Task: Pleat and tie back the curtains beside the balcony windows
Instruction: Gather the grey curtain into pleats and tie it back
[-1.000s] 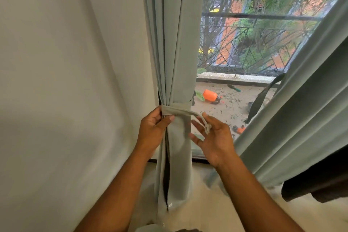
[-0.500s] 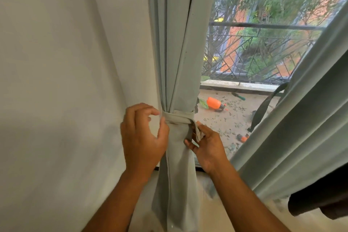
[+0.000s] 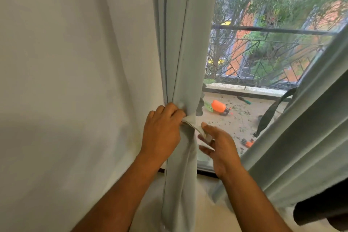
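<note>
Curtain (image 3: 183,58), pale grey-green and gathered into narrow pleats, hangs at the left edge of the balcony window (image 3: 263,66), against the white wall (image 3: 66,81). Its matching tie-back band (image 3: 195,125) crosses the pleats at hand height. The left hand (image 3: 162,130) has slid in since half a second ago; its curled fingers now pinch the band against the front of the bundle instead of resting at its left side. The right hand (image 3: 219,145) has drawn back to the right, fingers spread and relaxed, with the band's loose end lying across them rather than clamped. The view has also moved nearer. Right of the bundle the glass is bare down to the dark sill (image 3: 206,172), leaving open room between the hands and the second curtain (image 3: 301,137), which slants across the right side, well apart. Beyond the glass lie an orange toy (image 3: 218,106) and the railing (image 3: 263,30)
</note>
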